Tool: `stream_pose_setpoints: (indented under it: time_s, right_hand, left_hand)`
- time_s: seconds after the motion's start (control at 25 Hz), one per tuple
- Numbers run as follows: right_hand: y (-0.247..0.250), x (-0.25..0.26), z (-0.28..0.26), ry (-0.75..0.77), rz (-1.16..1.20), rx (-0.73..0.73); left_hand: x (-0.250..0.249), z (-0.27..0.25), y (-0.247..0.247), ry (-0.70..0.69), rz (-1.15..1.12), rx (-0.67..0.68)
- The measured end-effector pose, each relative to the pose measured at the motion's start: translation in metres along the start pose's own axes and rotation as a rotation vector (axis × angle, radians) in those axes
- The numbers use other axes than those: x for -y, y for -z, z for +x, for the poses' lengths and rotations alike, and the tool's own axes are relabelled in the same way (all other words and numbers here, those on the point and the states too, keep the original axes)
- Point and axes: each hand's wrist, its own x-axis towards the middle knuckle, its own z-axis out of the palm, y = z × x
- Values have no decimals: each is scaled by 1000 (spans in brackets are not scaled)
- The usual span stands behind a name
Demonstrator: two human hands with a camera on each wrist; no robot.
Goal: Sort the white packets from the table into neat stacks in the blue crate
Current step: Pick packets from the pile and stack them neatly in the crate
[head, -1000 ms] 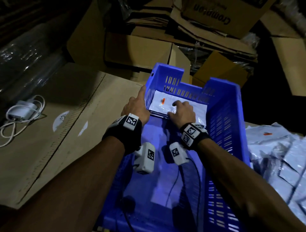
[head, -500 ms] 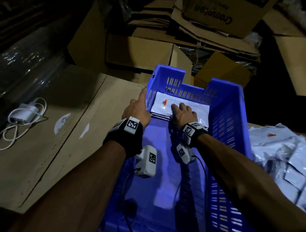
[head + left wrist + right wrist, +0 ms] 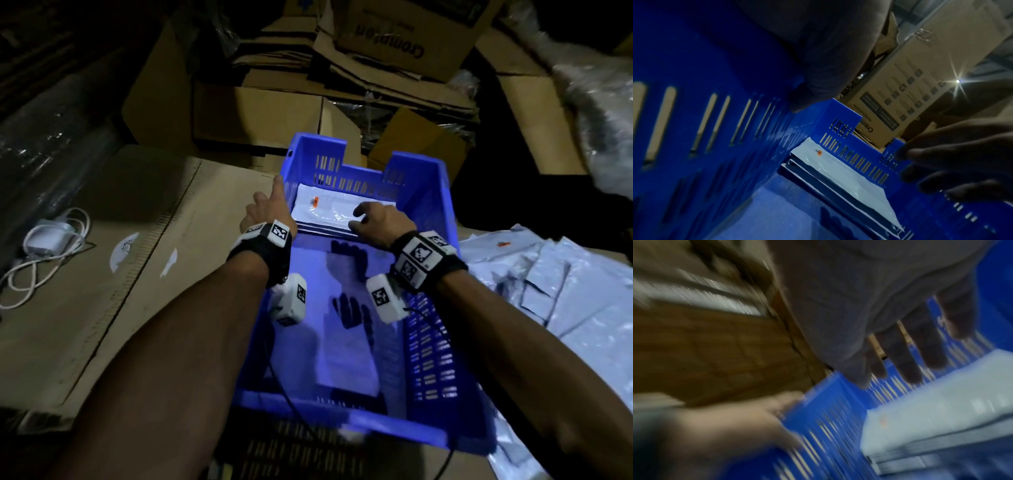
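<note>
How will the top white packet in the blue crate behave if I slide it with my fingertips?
The top white packet looks glossy, so it probably slides easily off the stack. It lies flat yet wrinkled, so it is likely thin and floppy. Probably light.

One blue crate (image 3: pixel 428 192); one packet stack (image 3: pixel 329 212) inside; loose packet pile (image 3: pixel 561 287), count unclear; one charger (image 3: pixel 46 240).

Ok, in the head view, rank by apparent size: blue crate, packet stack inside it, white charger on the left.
1. Blue crate, clearly largest.
2. Packet stack at its far end.
3. Charger, smallest, though its looped cable spreads wider than its body.
</note>
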Motion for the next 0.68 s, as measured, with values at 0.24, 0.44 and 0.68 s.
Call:
stream_pose_setpoints:
  time_s: [0.24,0.44,0.68]
  right_hand:
    - [43,-50,-123,3,175,-173]
    - [41,-107,-231,-182,244,-471]
    - [17,-191,-306,-457,211,-546]
  left_hand:
    - [-45,-28,7,-170,203,-113]
    - [-133,-97,0,-553,182,-96]
    - [-223,-180,-38,-898,178,-76]
